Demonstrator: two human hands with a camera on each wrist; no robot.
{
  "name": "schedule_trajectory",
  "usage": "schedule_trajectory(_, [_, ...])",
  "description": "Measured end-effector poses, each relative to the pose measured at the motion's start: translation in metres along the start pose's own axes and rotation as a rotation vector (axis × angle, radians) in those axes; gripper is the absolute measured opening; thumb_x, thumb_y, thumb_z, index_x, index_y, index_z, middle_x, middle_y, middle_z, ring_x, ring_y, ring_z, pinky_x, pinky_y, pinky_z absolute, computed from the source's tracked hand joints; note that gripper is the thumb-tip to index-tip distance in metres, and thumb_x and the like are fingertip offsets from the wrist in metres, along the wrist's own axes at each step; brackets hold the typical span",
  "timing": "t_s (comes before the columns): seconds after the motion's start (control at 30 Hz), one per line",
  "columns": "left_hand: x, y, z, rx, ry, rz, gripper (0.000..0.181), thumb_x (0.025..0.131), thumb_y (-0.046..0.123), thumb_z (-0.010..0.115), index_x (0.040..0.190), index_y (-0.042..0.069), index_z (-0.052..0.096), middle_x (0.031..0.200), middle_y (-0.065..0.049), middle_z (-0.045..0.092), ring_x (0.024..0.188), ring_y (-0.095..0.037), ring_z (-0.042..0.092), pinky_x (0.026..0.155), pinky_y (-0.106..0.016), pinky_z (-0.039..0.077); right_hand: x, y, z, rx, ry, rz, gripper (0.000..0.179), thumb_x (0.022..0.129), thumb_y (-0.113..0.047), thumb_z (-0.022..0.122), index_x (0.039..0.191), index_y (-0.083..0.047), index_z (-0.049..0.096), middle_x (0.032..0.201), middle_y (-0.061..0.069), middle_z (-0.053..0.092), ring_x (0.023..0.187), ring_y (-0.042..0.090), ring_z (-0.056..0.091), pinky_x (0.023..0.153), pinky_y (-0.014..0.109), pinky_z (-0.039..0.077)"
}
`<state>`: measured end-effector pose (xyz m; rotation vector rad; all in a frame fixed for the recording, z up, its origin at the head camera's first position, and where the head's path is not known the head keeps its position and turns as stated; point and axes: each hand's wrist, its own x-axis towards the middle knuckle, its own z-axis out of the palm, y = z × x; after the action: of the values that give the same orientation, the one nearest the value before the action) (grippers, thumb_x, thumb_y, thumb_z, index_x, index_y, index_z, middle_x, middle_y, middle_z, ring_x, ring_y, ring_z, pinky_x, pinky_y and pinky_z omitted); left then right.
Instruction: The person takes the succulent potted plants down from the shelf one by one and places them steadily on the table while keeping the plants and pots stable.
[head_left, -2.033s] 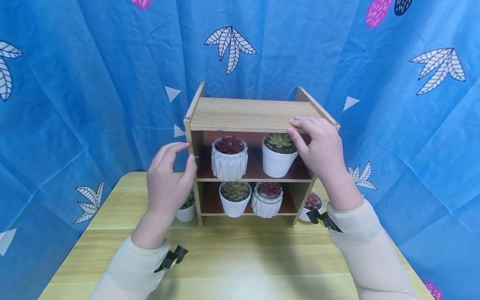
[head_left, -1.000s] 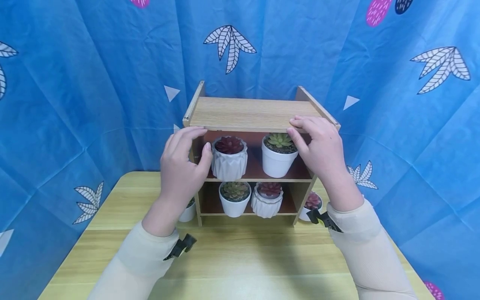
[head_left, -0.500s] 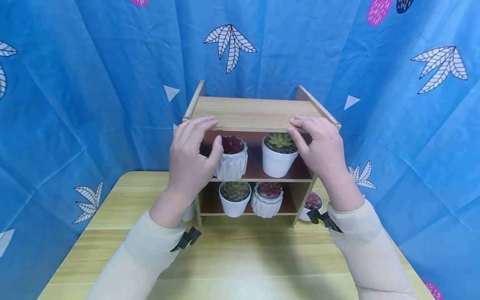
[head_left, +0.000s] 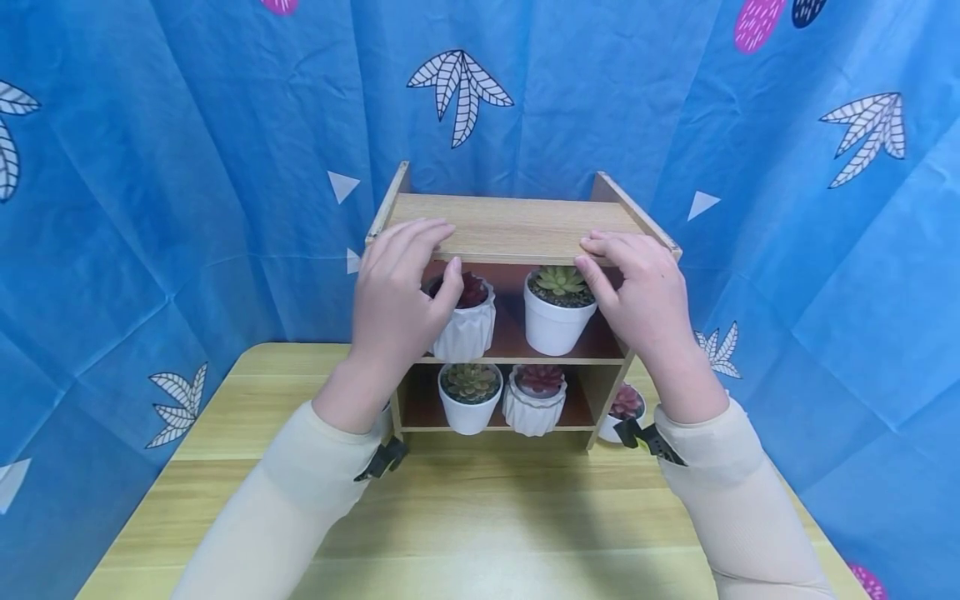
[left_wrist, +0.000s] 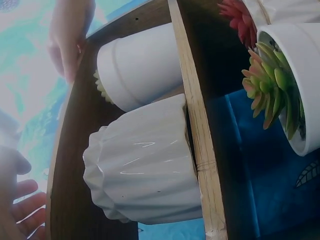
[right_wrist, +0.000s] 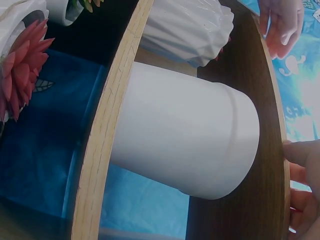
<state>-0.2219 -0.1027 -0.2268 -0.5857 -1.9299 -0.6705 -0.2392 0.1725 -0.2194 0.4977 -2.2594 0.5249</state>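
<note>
A small wooden shelf (head_left: 510,227) stands on the table. My right hand (head_left: 643,287) holds the front edge of its top board near the right end, fingers on top and thumb at the front. My left hand (head_left: 397,300) is at the left part of that edge, its fingers extended over the board and its thumb apart from them. Behind the left thumb, a red succulent in a ribbed white pot (head_left: 468,332) is partly hidden. Beside it stands a green succulent in a smooth white pot (head_left: 558,325). The right wrist view shows the smooth pot (right_wrist: 185,130) up close.
On the lower level sit a greenish succulent (head_left: 470,385) in a smooth pot and a red succulent (head_left: 538,380) in a ribbed pot. Another red succulent (head_left: 627,402) stands right of the shelf. A pot on the left is mostly hidden by my sleeve. A blue curtain (head_left: 570,100) hangs behind.
My left hand has come from beside the shelf's left side up to the top board and slid right along its front edge. My right hand and the pots have stayed put.
</note>
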Motion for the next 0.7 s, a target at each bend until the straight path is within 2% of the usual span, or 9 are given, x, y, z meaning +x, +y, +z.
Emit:
schedule_trajectory(0.37, [0.007, -0.002, 0.006, 0.033, -0.074, -0.009, 0.034, 0.094, 0.025, 0.063, 0.122, 0.008, 0.072, 0.128, -0.008, 0.068, 0.128, -0.026, 0.056, 0.113, -0.042, 0.038, 0.001, -0.001, 0.000, -0.004, -0.004, 0.002, 0.034, 0.096, -0.033, 0.067, 0.123, -0.013, 0.072, 0.128, 0.005, 0.068, 0.126, 0.029, 0.056, 0.110, 0.050, 0.039])
schedule_trajectory(0.7, [0.012, -0.003, 0.008, 0.102, -0.117, -0.022, 0.031, 0.096, 0.026, 0.061, 0.120, 0.011, 0.074, 0.123, -0.005, 0.070, 0.121, -0.023, 0.061, 0.106, -0.043, 0.044, 0.005, -0.004, -0.002, -0.004, -0.014, 0.011, 0.034, 0.096, -0.034, 0.067, 0.123, -0.013, 0.072, 0.128, 0.005, 0.068, 0.126, 0.029, 0.056, 0.110, 0.050, 0.039])
